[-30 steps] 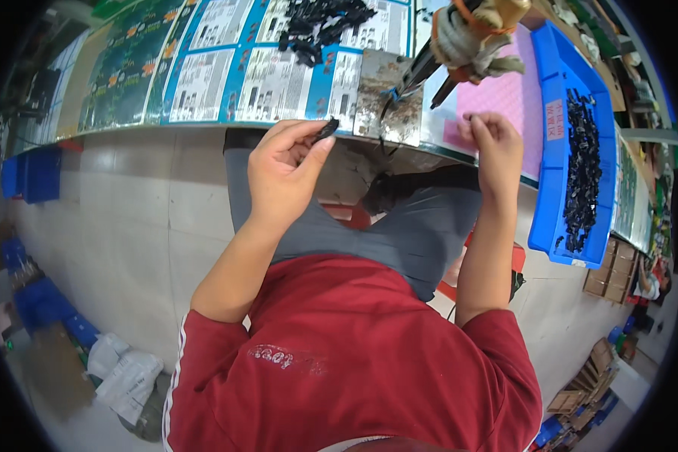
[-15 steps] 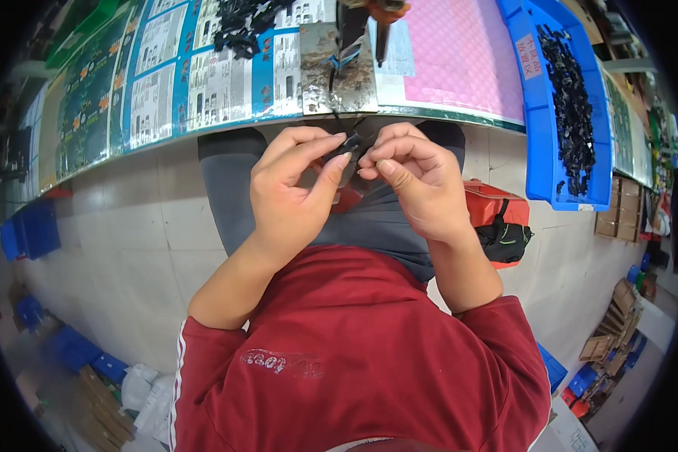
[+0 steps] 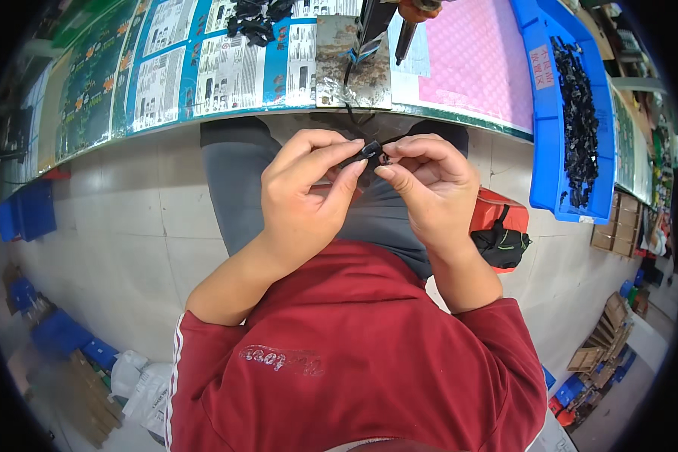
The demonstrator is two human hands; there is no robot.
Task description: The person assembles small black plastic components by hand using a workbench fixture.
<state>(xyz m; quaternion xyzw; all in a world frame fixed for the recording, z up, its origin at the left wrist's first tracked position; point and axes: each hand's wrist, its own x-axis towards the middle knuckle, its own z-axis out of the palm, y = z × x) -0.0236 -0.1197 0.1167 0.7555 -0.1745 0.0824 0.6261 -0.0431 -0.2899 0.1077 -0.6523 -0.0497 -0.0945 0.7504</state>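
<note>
Just in front of the table edge, above my lap, my left hand (image 3: 309, 184) pinches a small black plastic part (image 3: 371, 149) between thumb and fingers. Facing it, my right hand (image 3: 433, 181) has thumb and forefinger closed on a tiny dark piece (image 3: 385, 159) right beside that part. Whether the two pieces touch, I cannot tell. Beyond the hands, a worn metal plate (image 3: 339, 87) lies on the table's front edge, with a dark machine arm (image 3: 373, 26) standing over it. A heap of black plastic parts (image 3: 255, 21) rests on the table further left.
A blue bin (image 3: 546, 162) holding many black parts hangs at the table's right end. Pink padded sheeting (image 3: 474, 60) covers the right of the table. A red box (image 3: 497, 207) with a black bag (image 3: 502, 242) stands on the floor to my right.
Both hands have shifted slightly right, and the right fingers have closed in toward the black part. The part now shows more clearly between the hands. The whole view has shifted a little.
</note>
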